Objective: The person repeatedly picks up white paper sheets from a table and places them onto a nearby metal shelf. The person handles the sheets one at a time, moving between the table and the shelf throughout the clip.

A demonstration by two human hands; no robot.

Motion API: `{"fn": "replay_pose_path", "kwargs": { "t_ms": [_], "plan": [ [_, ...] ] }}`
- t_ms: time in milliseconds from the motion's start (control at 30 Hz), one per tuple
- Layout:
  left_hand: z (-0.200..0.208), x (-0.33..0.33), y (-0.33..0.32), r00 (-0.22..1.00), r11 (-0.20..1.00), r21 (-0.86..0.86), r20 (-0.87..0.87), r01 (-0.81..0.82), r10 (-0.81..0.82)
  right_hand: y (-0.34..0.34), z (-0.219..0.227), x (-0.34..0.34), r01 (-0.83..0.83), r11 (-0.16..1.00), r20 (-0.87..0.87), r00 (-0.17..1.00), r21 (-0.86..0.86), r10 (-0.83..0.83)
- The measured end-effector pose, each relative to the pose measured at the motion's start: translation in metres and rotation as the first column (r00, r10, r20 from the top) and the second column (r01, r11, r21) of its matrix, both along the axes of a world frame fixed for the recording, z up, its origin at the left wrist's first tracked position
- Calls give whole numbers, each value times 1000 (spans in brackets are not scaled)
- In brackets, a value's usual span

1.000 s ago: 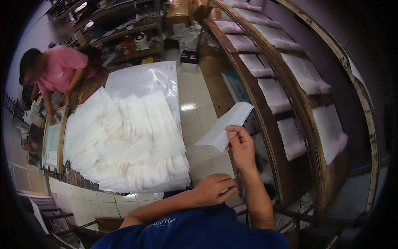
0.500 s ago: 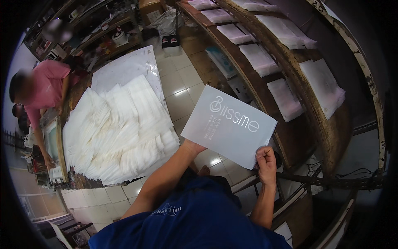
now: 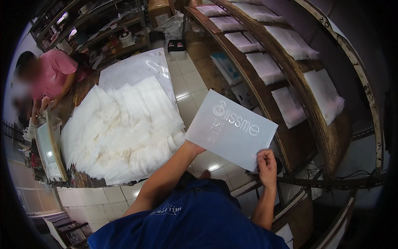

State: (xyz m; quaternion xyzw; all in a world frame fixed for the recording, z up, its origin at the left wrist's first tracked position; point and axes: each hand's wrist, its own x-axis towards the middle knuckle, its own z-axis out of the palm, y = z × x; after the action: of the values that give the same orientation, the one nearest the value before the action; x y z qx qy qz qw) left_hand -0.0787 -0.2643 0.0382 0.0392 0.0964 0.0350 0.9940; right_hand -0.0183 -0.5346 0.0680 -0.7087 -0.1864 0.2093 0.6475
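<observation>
Far L: co-worker (image 3: 58,70) in pink, hands at the far end of a framed screen (image 3: 48,145). Next, the surface (image 3: 86,92) w/ a big fanned pile of thin white sheets (image 3: 120,128), untouched. The left hand (image 3: 195,148) is under the printed bag (image 3: 232,135) at its near L edge, fingers hidden, so can't tell if it grips. Bag's face up, R of the surface, betw. both hands, which are apart; the right hand (image 3: 266,162) pinches its near R corner. Far R: shelves (image 3: 306,149) w/ white packs (image 3: 287,107) in rows.

Progress, I'd say: print's on this bag, bag not yet set down. Amt. left: can't tell.

Vs. 1 s ago: bag was near edge-on, right hand only; now turned flat w/ left hand under. Vs. 0.5 s: bag abt. same; co-worker's hand has gone from the screen's near end to its far end.
</observation>
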Motion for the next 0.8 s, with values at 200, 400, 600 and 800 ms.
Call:
{"fn": "replay_pose_path", "kwargs": {
  "t_ms": [200, 400, 600, 800],
  "plan": [
    [9, -66, 37, 914, 670, 736, -203, -95, 353, 15, -2, -10, 78, 965, 172, 985, -252, -34],
    [40, -167, 98, 966, 425, 897, 7, -121, 259, -17, -86, -7, 238, 928, 219, 959, -287, -179],
    [48, -252, 148, 880, 274, 958, -60, -82, 472, 30, -99, -8, 198, 924, 153, 976, -328, -155],
    [71, -310, 188, 813, -148, 978, -35, 148, 582, 73, -116, -7, 148, 934, 175, 980, -324, -95]
  ]
}}
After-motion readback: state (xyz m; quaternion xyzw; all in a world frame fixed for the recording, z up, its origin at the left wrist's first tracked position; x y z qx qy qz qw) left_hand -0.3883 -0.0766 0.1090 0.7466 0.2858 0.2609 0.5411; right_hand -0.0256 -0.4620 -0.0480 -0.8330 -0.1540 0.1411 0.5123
